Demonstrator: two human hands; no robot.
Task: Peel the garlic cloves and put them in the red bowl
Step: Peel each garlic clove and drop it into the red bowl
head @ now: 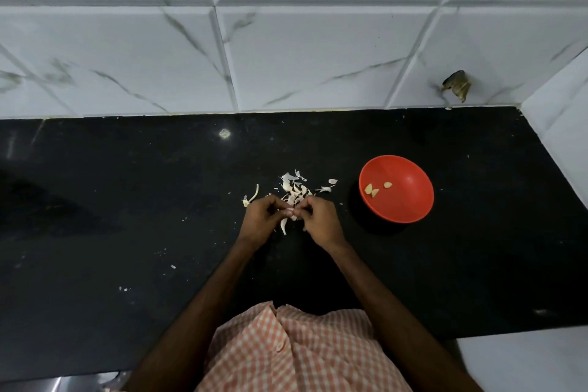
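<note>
STEP: mid-peel, your left hand [261,220] and right hand [322,222] both pinch one garlic clove [291,211], left of the red bowl [410,200] | NEXT: probably strip the skin, then drop it beside the three peeled cloves [372,190] in that bowl | ROOM: black table [127,232], peel scraps [296,188] left of the bowl, tiled wall [286,57] behind it

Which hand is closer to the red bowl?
Right. The right hand is just left of the bowl, not touching it. The left hand is farther left, on the other side of the clove both hands pinch.
</note>
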